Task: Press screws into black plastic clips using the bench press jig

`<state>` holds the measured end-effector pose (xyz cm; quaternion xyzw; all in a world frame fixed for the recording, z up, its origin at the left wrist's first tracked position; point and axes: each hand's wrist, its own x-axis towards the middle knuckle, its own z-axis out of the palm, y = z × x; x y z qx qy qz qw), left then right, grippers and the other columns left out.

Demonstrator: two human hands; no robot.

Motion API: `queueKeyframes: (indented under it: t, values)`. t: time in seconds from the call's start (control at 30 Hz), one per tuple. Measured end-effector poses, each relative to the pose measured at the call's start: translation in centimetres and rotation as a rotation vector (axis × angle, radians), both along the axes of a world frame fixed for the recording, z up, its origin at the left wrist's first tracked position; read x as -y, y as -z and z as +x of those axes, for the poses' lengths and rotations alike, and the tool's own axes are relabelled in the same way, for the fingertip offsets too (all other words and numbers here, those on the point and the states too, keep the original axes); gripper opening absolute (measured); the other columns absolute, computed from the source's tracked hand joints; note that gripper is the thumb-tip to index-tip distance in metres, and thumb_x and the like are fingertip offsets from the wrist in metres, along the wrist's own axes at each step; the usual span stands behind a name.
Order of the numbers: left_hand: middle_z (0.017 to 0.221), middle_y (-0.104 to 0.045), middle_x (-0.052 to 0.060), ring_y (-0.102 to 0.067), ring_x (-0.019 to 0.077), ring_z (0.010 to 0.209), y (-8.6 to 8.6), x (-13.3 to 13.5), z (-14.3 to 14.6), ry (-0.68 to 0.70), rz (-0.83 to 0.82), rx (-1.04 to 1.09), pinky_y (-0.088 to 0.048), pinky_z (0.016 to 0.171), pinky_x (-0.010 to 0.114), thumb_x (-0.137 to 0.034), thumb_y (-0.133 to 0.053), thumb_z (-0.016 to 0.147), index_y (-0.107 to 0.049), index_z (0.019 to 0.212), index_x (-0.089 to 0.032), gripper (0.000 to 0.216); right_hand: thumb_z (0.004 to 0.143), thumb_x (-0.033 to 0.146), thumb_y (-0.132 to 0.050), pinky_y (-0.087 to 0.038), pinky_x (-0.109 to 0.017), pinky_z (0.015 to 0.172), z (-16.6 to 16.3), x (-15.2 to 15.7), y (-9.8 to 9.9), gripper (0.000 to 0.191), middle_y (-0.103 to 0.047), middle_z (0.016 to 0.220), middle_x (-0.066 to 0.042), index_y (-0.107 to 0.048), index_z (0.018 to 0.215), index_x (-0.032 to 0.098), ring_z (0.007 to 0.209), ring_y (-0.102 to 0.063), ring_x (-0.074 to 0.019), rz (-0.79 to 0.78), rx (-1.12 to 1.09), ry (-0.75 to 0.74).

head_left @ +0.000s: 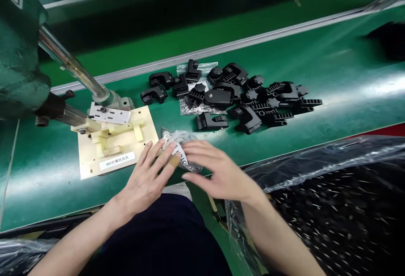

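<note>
My left hand lies flat on the green belt with fingers stretched out, its fingertips on a small crumpled plastic bag with printed lettering. My right hand rests on the same bag from the right, fingers extended and together. A bandage wraps one left finger. Just left of the hands stands a cream plastic jig with a white label. Beyond the bag lies a heap of black plastic parts.
A green press machine with a shiny steel rod leans over the jig at the left. A large plastic-lined bin of small black parts sits at the lower right. Another clear bag lies under some black parts.
</note>
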<state>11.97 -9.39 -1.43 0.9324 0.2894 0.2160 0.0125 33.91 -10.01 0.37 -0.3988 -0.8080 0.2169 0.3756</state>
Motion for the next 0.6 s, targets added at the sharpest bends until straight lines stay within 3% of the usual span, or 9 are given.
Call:
queueKeyframes:
  t: [0.07, 0.13, 0.17, 0.27, 0.33, 0.47, 0.6]
  values:
    - [0.142, -0.051, 0.017, -0.041, 0.0359, 0.139, 0.1, -0.2, 0.3, -0.002, 0.031, -0.003, -0.038, 0.114, 0.058, -0.004, -0.054, 0.086, -0.052, 0.128, -0.013, 0.043, 0.088, 0.036, -0.06, -0.057, -0.043, 0.093, 2.0, -2.2, -0.8, 0.019, -0.072, 0.101, -0.003, -0.069, 0.101, 0.026, 0.1, -0.067, -0.0217, -0.032, -0.057, 0.128]
    - [0.137, -0.055, 0.017, -0.046, 0.0359, 0.134, 0.1, -0.3, 0.5, -0.015, 0.053, 0.01, -0.039, 0.113, 0.058, -0.005, -0.055, 0.086, -0.055, 0.124, -0.013, 0.039, 0.089, 0.038, -0.057, -0.053, -0.044, 0.098, 3.7, -5.5, -1.3, 0.025, -0.07, 0.11, -0.006, -0.069, 0.105, 0.023, 0.105, -0.065, -0.0239, -0.033, 0.085, 0.399]
    - [0.136, -0.056, 0.017, -0.048, 0.0357, 0.132, 0.0, -0.4, 0.6, -0.019, 0.056, 0.012, -0.039, 0.112, 0.058, -0.006, -0.054, 0.087, -0.056, 0.123, -0.013, 0.037, 0.089, 0.038, -0.056, -0.05, -0.046, 0.101, 4.2, -7.3, -1.3, 0.031, -0.067, 0.116, -0.009, -0.067, 0.111, 0.02, 0.11, -0.063, -0.0266, -0.055, 0.208, 0.464]
    - [0.134, -0.057, 0.017, -0.051, 0.0341, 0.13, -0.1, -0.2, 0.9, -0.037, 0.052, -0.001, -0.04, 0.112, 0.057, -0.006, -0.051, 0.087, -0.056, 0.123, -0.013, 0.037, 0.083, 0.042, -0.062, -0.044, -0.052, 0.104, 4.3, -11.9, -0.6, 0.061, -0.052, 0.137, -0.018, -0.052, 0.136, 0.012, 0.125, -0.051, -0.0362, -0.189, 0.597, 0.494]
    - [0.134, -0.057, 0.017, -0.052, 0.0337, 0.128, -0.1, -0.1, 1.0, -0.044, 0.057, -0.007, -0.041, 0.111, 0.056, -0.006, -0.05, 0.088, -0.056, 0.123, -0.013, 0.036, 0.079, 0.044, -0.067, -0.043, -0.053, 0.104, 3.6, -13.7, 0.3, 0.071, -0.047, 0.141, -0.019, -0.048, 0.139, 0.012, 0.126, -0.049, -0.0396, -0.247, 0.778, 0.473]
    - [0.131, -0.058, 0.018, -0.054, 0.034, 0.125, -0.1, -0.1, 1.2, -0.046, 0.069, 0.019, -0.043, 0.109, 0.056, -0.008, -0.049, 0.089, -0.058, 0.119, -0.013, 0.032, 0.079, 0.045, -0.066, -0.047, -0.051, 0.098, 3.5, -14.4, 1.3, 0.055, -0.053, 0.132, -0.018, -0.059, 0.124, 0.015, 0.116, -0.054, -0.0382, -0.23, 0.865, 0.496]
    - [0.132, -0.058, 0.018, -0.054, 0.0325, 0.126, -0.4, -0.4, 1.7, -0.021, 0.067, 0.031, -0.044, 0.109, 0.053, -0.008, -0.048, 0.09, -0.059, 0.117, -0.011, 0.029, 0.079, 0.051, -0.065, -0.046, -0.056, 0.095, 5.8, -14.5, 0.9, 0.056, -0.055, 0.126, -0.018, -0.06, 0.121, 0.015, 0.115, -0.053, -0.04, -0.235, 0.879, 0.641]
